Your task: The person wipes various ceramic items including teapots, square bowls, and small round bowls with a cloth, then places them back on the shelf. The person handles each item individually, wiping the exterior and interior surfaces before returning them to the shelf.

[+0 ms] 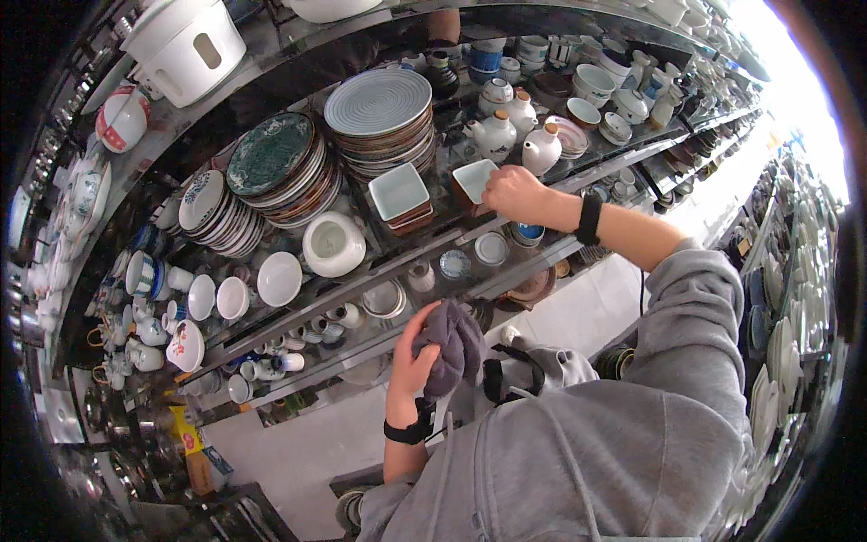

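Note:
My left hand [411, 369] holds a bunched purple-grey cloth [455, 349] in front of the shelf edge. Farther out, my right hand [518, 195] grips the right rim of a pale square ceramic dish [474, 177] with brown outer sides. Its fingertips are partly hidden, and whether the dish rests on the shelf I cannot tell. To the left stands a short stack of similar square dishes [398, 193]. Just beyond my right hand are white spouted bottles with corks, the nearest one [542, 150] close to my knuckles.
Tall plate stacks [379, 105] and a green-topped stack [271, 156] stand behind. A round white pot [333, 244] and white bowls [279, 279] line the left side. The lower shelf [443, 288] carries small dishes and jars. More crockery [786, 352] fills shelving at right.

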Available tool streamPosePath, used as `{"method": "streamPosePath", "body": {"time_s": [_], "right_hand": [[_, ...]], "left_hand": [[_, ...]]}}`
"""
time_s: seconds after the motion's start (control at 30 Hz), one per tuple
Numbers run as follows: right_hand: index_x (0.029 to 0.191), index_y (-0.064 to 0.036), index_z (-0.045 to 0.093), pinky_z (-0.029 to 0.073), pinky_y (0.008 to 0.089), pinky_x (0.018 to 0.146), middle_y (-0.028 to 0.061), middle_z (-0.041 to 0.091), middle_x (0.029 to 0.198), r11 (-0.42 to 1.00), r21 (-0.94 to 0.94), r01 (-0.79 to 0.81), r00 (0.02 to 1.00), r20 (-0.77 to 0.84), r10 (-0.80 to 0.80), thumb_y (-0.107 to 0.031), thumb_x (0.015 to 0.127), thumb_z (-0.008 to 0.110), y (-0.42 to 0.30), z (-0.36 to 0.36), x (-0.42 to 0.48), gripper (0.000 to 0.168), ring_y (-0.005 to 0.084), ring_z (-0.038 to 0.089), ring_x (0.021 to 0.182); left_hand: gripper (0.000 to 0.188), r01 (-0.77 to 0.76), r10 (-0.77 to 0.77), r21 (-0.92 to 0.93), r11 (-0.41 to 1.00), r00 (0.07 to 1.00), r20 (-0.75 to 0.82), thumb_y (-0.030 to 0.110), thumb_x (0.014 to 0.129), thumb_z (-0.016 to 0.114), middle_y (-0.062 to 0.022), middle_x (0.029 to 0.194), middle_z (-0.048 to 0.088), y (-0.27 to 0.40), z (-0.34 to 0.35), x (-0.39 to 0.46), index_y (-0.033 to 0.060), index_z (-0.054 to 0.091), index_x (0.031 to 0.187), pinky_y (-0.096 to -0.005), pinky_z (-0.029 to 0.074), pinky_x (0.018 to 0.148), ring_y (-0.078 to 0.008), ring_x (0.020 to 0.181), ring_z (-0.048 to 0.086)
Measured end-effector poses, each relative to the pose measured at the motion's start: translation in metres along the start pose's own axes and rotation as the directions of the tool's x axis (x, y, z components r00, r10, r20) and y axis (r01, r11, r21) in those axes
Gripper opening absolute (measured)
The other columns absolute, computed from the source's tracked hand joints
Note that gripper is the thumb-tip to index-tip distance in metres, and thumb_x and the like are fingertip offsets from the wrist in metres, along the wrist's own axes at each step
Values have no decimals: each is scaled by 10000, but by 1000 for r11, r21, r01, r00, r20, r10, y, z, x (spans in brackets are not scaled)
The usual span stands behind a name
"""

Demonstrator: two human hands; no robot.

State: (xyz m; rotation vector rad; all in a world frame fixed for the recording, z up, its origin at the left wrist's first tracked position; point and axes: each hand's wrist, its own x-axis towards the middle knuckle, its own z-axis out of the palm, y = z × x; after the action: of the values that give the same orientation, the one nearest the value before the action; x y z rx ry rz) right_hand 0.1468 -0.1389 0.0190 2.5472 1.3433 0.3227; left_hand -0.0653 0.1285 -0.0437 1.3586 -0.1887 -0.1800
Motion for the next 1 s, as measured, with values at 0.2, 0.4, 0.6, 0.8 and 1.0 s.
{"method": "streamPosePath", "body": {"time_s": [0.2, 0.4, 0.6, 0.8, 1.0], "right_hand": [[647, -119, 664, 520, 335, 727, 41, 656, 729, 998, -55, -24, 999, -26, 23, -133, 654, 659, -15, 19, 3, 17, 218, 639, 828], [771, -97, 643, 475, 327, 722, 32, 598, 774, 992, -65, -112, 986, -133, 103, -166, 681, 658, -22, 16, 3, 114, 200, 601, 816], [1103, -44, 582, 502, 378, 741, 112, 588, 973, 665, 746, -15, 940, -216, 263, -184, 789, 704, -68, -37, -28, 364, 287, 609, 871], [1326, 6, 423, 500, 333, 802, 161, 595, 1115, 26, 968, -249, 932, 232, 277, -265, 747, 787, -91, -19, -73, 736, 205, 609, 924], [1010, 29, 595, 483, 287, 663, 95, 599, 866, -63, 944, -325, 856, 322, 404, -179, 808, 716, -63, 4, -128, 315, 150, 579, 738]], "left_hand": [[579, -15, 16, 21, 1000, 999, -30, 24, 750, 500, -98, 1261, 547, -2, 0, -4, 8, 469, 1328, -313, 360, 1019, -185, 1168, 505], [597, -11, 16, 63, 998, 997, -81, 23, 780, 504, -98, 1326, 493, -9, 2, 9, 23, 417, 1371, -319, 359, 1025, -199, 1191, 490], [382, 60, -69, -48, 997, 973, -220, 55, 789, 521, -78, 1077, 495, -2, 16, 27, 52, 399, 1151, -324, 405, 921, -181, 1032, 490], [320, -22, 25, 20, 1000, 985, -173, 118, 827, 529, -32, 1035, 440, -10, 35, 60, 48, 408, 1115, -250, 389, 857, -114, 951, 444], [265, 40, -32, 77, 996, 994, -105, 125, 871, 522, -10, 991, 443, -6, 60, 84, 57, 412, 1102, -247, 395, 829, -92, 912, 436]]}}
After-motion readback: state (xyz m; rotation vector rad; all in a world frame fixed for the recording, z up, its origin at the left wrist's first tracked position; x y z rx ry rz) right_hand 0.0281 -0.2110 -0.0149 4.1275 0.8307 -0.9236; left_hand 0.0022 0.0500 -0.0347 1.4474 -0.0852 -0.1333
